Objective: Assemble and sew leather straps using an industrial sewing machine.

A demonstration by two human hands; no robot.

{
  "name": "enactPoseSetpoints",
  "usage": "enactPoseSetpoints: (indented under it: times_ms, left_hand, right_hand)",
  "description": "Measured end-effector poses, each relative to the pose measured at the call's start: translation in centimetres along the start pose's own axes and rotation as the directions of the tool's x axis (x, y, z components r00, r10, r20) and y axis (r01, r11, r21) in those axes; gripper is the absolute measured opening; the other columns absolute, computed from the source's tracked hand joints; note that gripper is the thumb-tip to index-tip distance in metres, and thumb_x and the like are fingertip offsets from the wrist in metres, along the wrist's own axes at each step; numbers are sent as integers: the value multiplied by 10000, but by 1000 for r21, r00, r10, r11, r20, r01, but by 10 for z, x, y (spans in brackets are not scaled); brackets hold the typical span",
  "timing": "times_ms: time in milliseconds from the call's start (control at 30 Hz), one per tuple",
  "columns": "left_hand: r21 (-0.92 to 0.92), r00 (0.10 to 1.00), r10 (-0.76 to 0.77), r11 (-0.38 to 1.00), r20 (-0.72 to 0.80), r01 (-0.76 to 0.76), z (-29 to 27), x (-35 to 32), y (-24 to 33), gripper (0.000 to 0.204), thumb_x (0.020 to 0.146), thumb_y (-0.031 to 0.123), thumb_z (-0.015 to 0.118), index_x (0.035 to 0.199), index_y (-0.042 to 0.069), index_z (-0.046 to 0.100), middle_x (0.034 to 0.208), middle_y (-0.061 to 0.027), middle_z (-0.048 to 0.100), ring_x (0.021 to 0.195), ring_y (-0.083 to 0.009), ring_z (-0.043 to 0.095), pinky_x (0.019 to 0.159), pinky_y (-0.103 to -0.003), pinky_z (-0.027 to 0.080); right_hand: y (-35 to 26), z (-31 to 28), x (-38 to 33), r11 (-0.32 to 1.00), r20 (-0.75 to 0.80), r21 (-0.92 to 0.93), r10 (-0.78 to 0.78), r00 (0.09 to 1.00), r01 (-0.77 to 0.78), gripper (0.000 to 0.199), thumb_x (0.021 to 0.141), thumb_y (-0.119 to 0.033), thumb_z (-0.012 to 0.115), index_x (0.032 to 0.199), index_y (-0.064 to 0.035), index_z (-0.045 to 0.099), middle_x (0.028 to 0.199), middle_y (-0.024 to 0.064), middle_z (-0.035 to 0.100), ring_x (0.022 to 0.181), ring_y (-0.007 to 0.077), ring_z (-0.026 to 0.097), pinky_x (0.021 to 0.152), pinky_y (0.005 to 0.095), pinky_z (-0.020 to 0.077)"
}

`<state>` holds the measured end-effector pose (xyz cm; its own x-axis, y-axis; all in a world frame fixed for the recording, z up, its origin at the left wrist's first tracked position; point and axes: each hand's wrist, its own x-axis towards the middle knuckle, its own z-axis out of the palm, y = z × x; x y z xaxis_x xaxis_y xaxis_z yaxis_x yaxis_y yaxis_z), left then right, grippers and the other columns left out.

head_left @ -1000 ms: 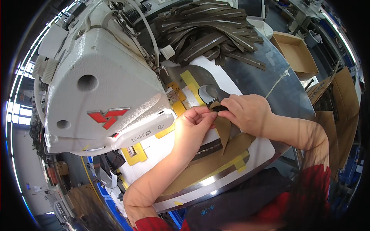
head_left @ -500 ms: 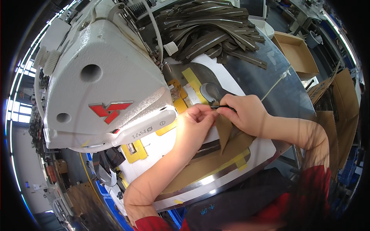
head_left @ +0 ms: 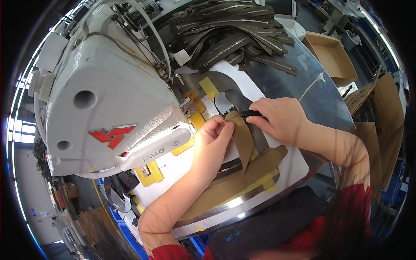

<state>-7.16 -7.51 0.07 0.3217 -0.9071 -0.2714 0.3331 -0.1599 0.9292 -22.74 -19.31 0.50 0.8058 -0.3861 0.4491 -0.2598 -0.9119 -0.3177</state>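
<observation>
My left hand (head_left: 212, 141) is closed in a pinch on the tip of an olive-brown fabric piece (head_left: 243, 141), which hangs in a fold below the fingers. In my right hand (head_left: 284, 119) is a slim black tool (head_left: 250, 113), its thin dark point reaching to the fabric beside my left fingertips; I cannot make out its exact kind. Under the hands lies another long brown fabric piece (head_left: 242, 188) with yellow tape. A dark zipper (head_left: 229, 169) with metal teeth shows between the fabric layers. Just beyond the pinched tip is a dark round-ended piece with a pale inside (head_left: 223, 103).
A large white sewing machine (head_left: 117, 86) fills the left, its lower arm close to my left hand. A pile of dark zippers (head_left: 234, 37) lies at the back of the metal table (head_left: 312, 93). Cardboard boxes (head_left: 331, 56) stand at the right. Yellow metal guides (head_left: 149, 173) sit near the machine.
My right hand has drawn slightly back from my left fingers, so the black tool and its point now show. More of the fabric fold and the zipper are visible. The view has shifted a little.
</observation>
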Motion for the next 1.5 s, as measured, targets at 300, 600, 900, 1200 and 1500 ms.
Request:
enactPoseSetpoints:
  times_ms: [300, 600, 900, 1200, 1500]
  left_hand:
    - [33, 999, -47, 998, 1, 47, 1, 1, 1, 103, 878, 96, 625, 810, 37, 575, 697, 28, 596, 566, -5, 454, 501, -166, 336]
    - [65, 999, -23, 998, -35, 25, 1, -2, -2, 97, 865, 123, 650, 886, 29, 642, 659, 51, 583, 536, 3, 430, 476, -170, 319]
    - [160, 999, -36, 986, -27, 39, 3, -1, 0, 106, 855, 104, 659, 892, 8, 632, 692, 32, 605, 595, -8, 499, 534, -160, 378]
    - [25, 1000, 20, 1000, -4, -20, 1, 0, 0, 104, 846, 72, 664, 907, 10, 606, 761, 12, 623, 654, -26, 544, 571, -160, 410]
    - [17, 1000, 3, 1000, 0, -3, 2, -1, 0, 89, 850, 75, 660, 889, 14, 608, 750, 10, 625, 654, -26, 545, 575, -159, 408]
  right_hand:
    - [-2, 3, -1, 992, -16, -109, -61, 998, 58, 232, 844, -317, 604, 891, -97, 546, 710, 18, 556, 552, 200, 575, 464, 306, 443]
    - [-8, 8, -2, 969, 138, 163, 166, 976, -188, 230, 868, -290, 587, 900, -64, 560, 777, 66, 605, 617, 267, 581, 556, 353, 452]
    - [2, -5, 8, 660, 370, 601, 270, 889, -450, 249, 900, -273, 537, 879, -31, 593, 787, 107, 609, 635, 282, 563, 592, 302, 438]
    - [-3, -1, -1, 1000, 29, 7, -27, 999, 27, 224, 825, -288, 635, 914, -96, 563, 736, 44, 572, 607, 256, 580, 524, 361, 451]
    - [-1, 3, -1, 985, -46, -122, -133, 990, 126, 242, 836, -320, 621, 875, -98, 530, 679, 16, 532, 522, 191, 558, 446, 284, 431]
